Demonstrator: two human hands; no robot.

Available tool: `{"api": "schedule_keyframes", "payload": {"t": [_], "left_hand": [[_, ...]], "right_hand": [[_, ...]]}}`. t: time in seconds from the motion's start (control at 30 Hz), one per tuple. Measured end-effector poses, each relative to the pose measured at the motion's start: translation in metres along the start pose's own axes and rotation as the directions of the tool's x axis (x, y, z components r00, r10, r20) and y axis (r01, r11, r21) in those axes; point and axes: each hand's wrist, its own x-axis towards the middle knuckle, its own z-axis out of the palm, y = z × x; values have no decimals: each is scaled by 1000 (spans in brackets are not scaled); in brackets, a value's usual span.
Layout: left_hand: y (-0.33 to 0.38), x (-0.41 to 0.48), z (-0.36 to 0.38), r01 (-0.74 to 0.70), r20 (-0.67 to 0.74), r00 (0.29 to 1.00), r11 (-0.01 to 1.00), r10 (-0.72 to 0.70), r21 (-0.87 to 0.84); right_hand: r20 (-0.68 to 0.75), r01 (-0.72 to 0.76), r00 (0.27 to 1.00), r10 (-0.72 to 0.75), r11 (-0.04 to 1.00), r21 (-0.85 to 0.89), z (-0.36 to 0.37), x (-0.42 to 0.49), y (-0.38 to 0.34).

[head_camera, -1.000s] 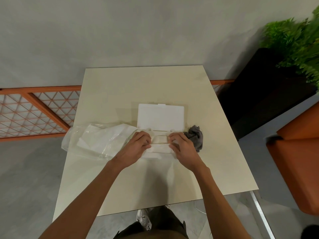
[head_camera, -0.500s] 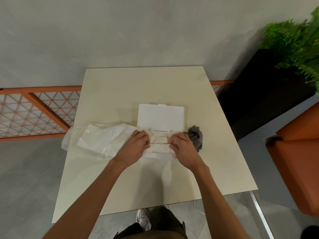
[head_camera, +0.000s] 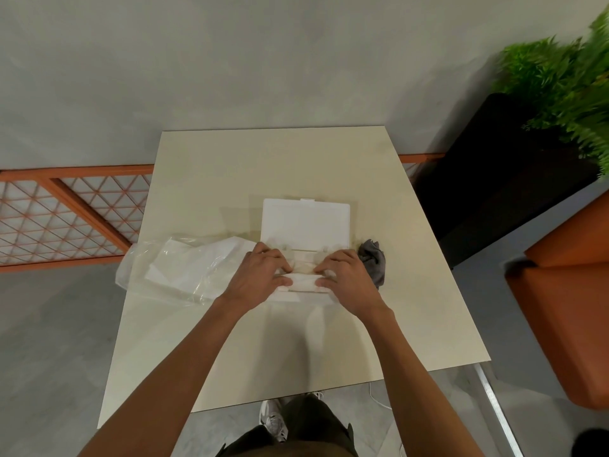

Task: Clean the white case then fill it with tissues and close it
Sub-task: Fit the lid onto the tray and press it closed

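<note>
Our left hand and right hand curl around the ends of the tissues, seemingly tucking them square into the open white case lying on the worktop, lid back.

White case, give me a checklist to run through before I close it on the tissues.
1. The white case is open, top half laid back flat: ok.
2. Tissues tucked inside the rim: cannot tell, the hands cover both ends.
3. Left hand and right hand off the tissues: not ok, both grip them.
4. Grey cloth outside the case: ok, on the table at its right.
5. Plastic bag clear of the closing path: ok, lies to the left.
</note>
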Motion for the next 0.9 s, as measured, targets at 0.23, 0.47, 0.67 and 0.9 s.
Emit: {"api": "schedule_keyframes", "payload": {"t": [0.23, 0.47, 0.67, 0.9], "left_hand": [[-3, -3, -3, 29, -10, 1000, 1000, -29, -10], [1, -3, -1, 23, 10, 1000, 999, -24, 47], [-1, -9, -1, 29, -19, 999, 999, -30, -46], [1, -11, 9, 3, -104, 995, 997, 5, 81]], "right_hand": [[-69, 12, 998, -11, 1000, 28, 2, -2, 2], [-90, 57, 994, -58, 998, -15, 4, -5, -3], [-91, 5, 996, -4, 1000, 9, 1, -16, -7], [-151, -46, 988, 42, 999, -25, 11, -11, -8]]}}
